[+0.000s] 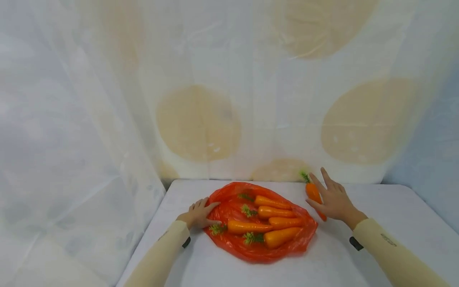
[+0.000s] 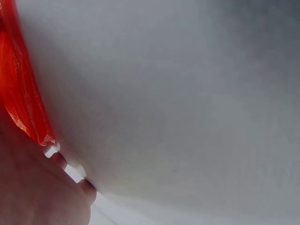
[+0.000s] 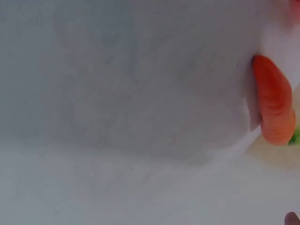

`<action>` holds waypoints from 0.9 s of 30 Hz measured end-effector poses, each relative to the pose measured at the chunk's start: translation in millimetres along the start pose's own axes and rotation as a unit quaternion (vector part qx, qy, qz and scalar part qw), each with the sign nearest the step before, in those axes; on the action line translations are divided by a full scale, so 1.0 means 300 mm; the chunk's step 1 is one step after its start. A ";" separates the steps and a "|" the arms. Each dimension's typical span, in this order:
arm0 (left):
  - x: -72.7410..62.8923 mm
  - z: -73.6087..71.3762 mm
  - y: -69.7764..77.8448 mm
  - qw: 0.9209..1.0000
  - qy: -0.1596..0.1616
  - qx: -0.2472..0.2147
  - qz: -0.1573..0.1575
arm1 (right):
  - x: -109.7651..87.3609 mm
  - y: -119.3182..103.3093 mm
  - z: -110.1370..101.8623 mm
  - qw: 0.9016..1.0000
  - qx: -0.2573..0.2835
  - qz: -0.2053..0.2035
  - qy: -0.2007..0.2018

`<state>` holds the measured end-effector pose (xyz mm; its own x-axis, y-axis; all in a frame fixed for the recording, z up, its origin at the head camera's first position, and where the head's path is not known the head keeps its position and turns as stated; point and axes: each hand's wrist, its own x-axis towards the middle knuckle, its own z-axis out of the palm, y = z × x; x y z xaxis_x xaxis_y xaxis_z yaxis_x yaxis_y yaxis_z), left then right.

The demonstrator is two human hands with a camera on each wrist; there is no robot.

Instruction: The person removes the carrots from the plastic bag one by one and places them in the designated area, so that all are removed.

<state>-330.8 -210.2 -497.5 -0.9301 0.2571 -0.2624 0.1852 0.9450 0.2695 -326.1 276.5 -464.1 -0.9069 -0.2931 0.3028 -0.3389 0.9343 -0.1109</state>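
A red plastic bag (image 1: pixel 236 253) lies spread on the table with several carrots (image 1: pixel 249 227) on it, green tufts pointing left. My left hand (image 1: pixel 196 214) rests on the bag's left edge, thumb and forefinger apart. In the left wrist view, the bag (image 2: pixel 23 89) runs up against the left hand (image 2: pixel 37 187), whose fingertips are low near the white surface. One more carrot (image 1: pixel 313 193) lies right of the bag, its green top toward the back. Over it my right hand (image 1: pixel 335 201) spreads its fingers. The right wrist view shows that carrot (image 3: pixel 274 101) apart from a fingertip at the lower corner.
The white table (image 1: pixel 391 223) backs onto a hanging pale curtain (image 1: pixel 258 131) with large tan spots. More white sheeting (image 1: pixel 71 159) hangs along the left side, and a bluish sheet (image 1: pixel 437 159) along the right.
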 end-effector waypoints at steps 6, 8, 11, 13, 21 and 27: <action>0.010 0.035 -0.006 1.000 -0.005 0.004 0.003 | -0.011 -0.032 0.014 1.000 0.012 -0.017 -0.001; 0.015 0.042 -0.004 1.000 -0.004 0.000 0.004 | -0.012 -0.038 0.015 1.000 0.010 -0.027 0.004; 0.033 0.047 -0.016 1.000 0.006 -0.001 0.002 | 0.005 -0.048 0.018 0.999 0.015 -0.044 0.016; 0.034 0.034 -0.019 1.000 0.003 0.003 -0.002 | 0.021 -0.062 0.018 0.998 0.020 -0.054 0.016; -0.019 0.000 0.007 1.000 0.000 0.001 -0.007 | 0.042 -0.132 0.009 0.996 0.051 -0.068 0.007; -0.004 0.001 0.004 1.000 -0.001 0.009 -0.007 | 0.055 -0.171 0.004 0.993 0.038 -0.106 0.024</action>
<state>-329.5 -209.2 -497.2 -0.9321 0.2438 -0.2679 0.1775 0.9521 0.2489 -324.0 223.6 -454.7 -0.8011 -0.4692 0.3716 -0.5399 0.8345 -0.1102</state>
